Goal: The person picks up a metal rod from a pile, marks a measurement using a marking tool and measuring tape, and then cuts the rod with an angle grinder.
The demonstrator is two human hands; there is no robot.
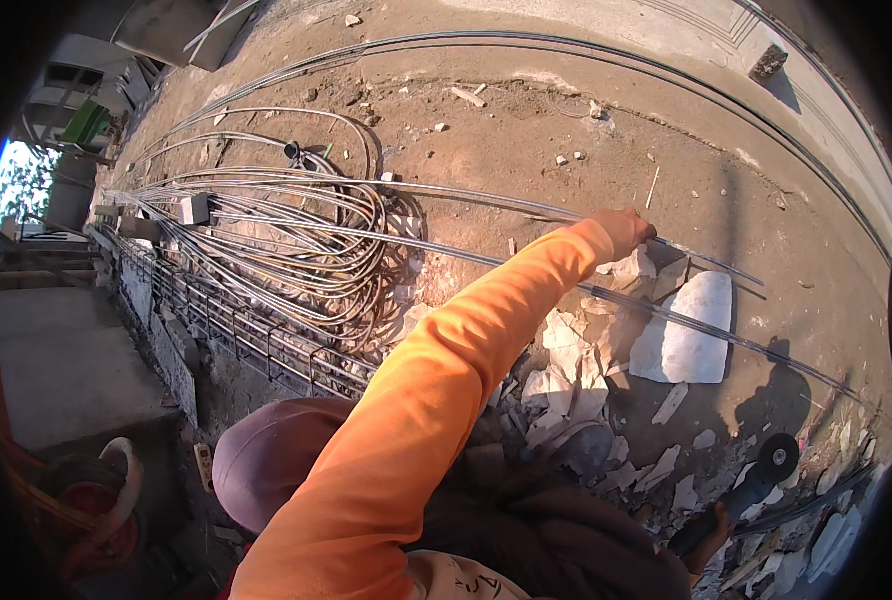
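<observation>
My left arm, in an orange sleeve, stretches across the middle to the upper right. My left hand (626,232) is closed around a thin steel rebar (706,262), whose end sticks out past my fingers. Low at the right, my right hand (708,545) is wrapped round the dark body of an angle grinder (751,492). The grinder's round black disc (778,457) points up and away from me, apart from the rebar. Part of the right hand is hidden behind my leg (566,545). Another pair of long rebars (676,318) runs below my left hand.
A large bundle of bent rebar (296,230) lies at the left, with a grey block (194,209) on it. A white slab (684,330) and broken pieces (566,370) cover the ground before me. A bucket (91,520) stands lower left.
</observation>
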